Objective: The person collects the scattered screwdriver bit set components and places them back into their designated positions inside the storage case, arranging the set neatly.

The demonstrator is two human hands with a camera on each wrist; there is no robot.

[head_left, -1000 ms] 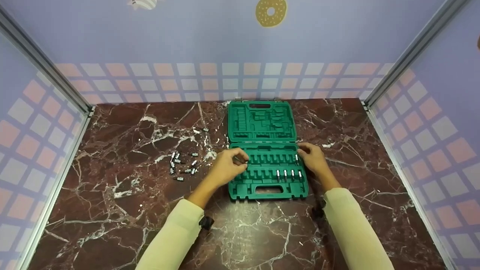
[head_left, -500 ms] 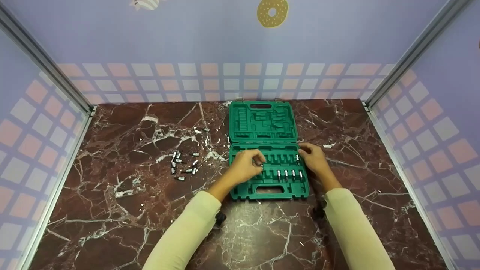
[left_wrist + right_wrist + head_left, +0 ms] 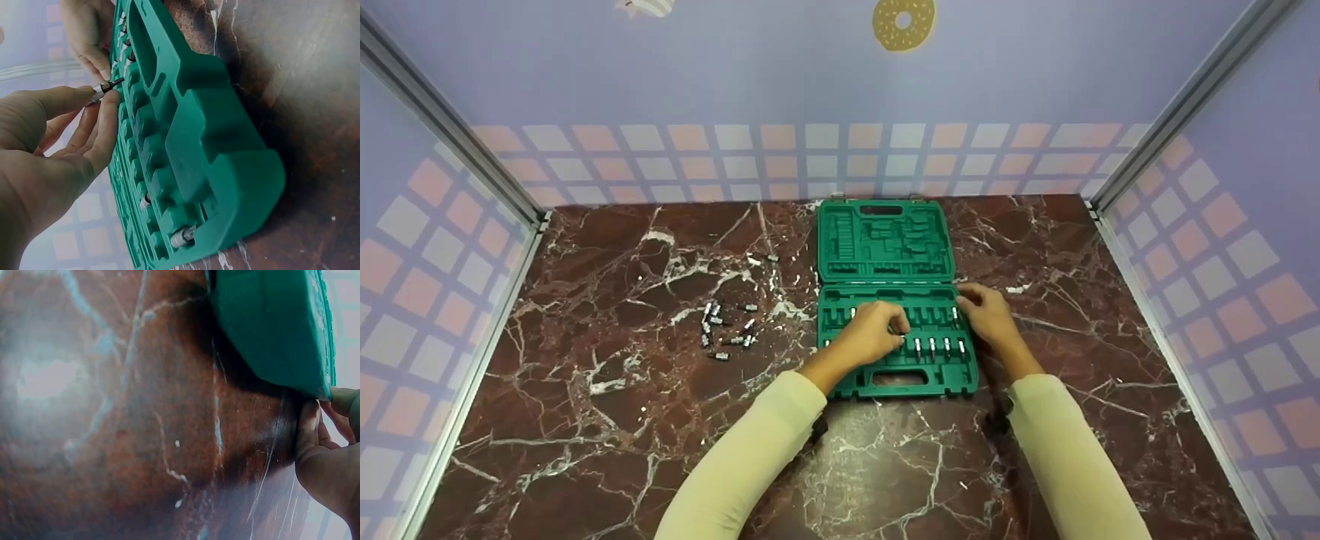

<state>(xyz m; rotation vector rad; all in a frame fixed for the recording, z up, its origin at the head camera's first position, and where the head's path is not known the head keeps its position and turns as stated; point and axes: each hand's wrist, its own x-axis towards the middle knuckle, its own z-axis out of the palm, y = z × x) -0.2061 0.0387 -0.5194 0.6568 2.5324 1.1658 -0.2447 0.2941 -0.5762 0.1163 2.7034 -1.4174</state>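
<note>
My left hand [image 3: 870, 334] is over the lower half of an open green tool case [image 3: 885, 279]. In the left wrist view, its thumb and fingers pinch a bit socket [image 3: 101, 90], a silver barrel with a dark tip, close above the slots. My right hand [image 3: 988, 319] holds the case's right edge, thumb on top and fingers at the side in the right wrist view. Several bit sockets [image 3: 932, 347] stand in slots at the right of the front row. One bit socket [image 3: 956, 316] sits by my right fingertips, and another [image 3: 183, 237] lies in the near left corner slot.
Several loose bit sockets [image 3: 718, 321] lie in a cluster on the brown marbled table [image 3: 607, 450], left of the case. A single bit socket [image 3: 772, 258] lies farther back. Patterned panels [image 3: 780, 82] close in the back and sides.
My left hand has moved right across the case with the bit socket, uncovering bit sockets in the left slots. My right hand has stayed at the case's edge.
</note>
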